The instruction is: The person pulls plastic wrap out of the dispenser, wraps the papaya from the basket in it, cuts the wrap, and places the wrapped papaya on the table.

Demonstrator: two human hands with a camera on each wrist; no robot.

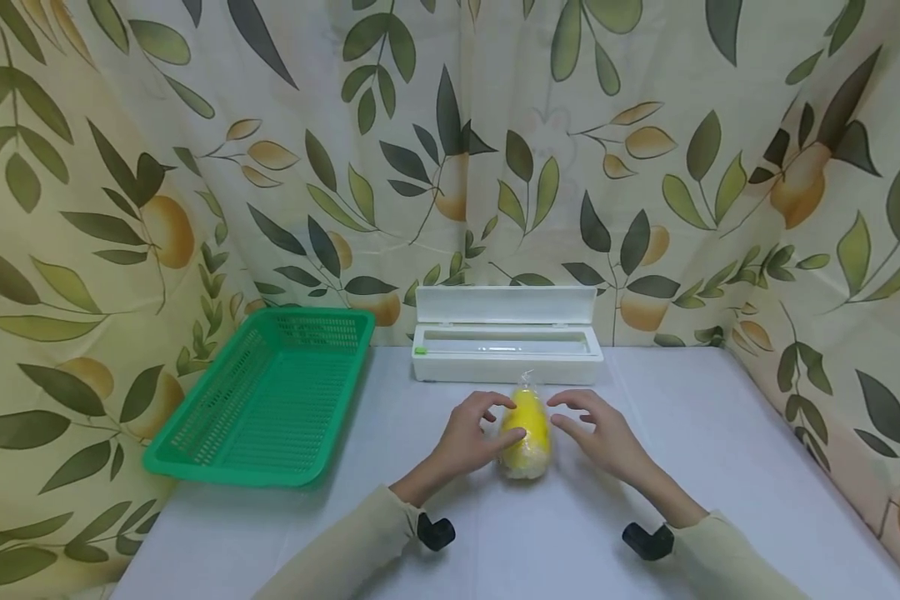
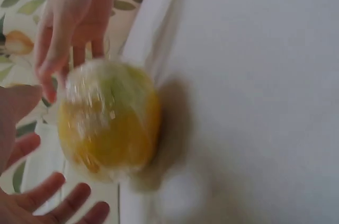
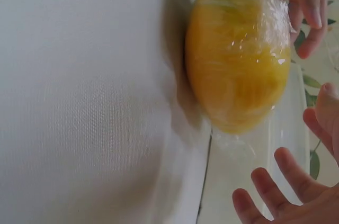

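Observation:
A yellow oblong fruit (image 1: 527,429) lies on the table, wrapped in clear cling film with a crinkled twist at its far end. My left hand (image 1: 471,432) is at its left side, and its thumb and index finger overlap the fruit in the head view. In the left wrist view the fingers of that hand (image 2: 37,195) are spread beside the fruit (image 2: 111,121). Just off the right side hovers my right hand (image 1: 606,435), its fingers parted and holding nothing. The right wrist view shows the film shining and wrinkled over the fruit (image 3: 238,60).
Behind the fruit stands a white cling film dispenser (image 1: 506,368) with its lid (image 1: 504,305) raised. A green plastic basket (image 1: 270,478) sits at the left of the white table (image 1: 720,467). A leaf-patterned curtain (image 1: 525,125) closes off the back and sides.

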